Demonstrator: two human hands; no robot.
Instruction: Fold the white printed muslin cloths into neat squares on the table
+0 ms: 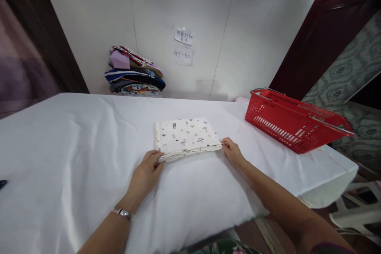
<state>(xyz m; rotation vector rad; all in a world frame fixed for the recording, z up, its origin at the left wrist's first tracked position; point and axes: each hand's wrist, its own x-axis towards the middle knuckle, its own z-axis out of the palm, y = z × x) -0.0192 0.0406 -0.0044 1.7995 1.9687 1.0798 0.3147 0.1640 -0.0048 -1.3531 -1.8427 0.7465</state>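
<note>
A folded white cloth (186,137) with small printed figures lies flat on the white-covered table (74,147). My left hand (147,170) grips its near left corner, fingers curled under the edge. My right hand (232,151) pinches the near right corner of the same cloth. A metal watch sits on my left wrist.
A red plastic basket (293,125) with metal handles stands on the table at the right. A stack of folded colourful clothes (133,73) rests against the white wall at the back. Paper notes (183,45) hang on the wall. White plastic stools (357,206) stand beyond the table's right edge.
</note>
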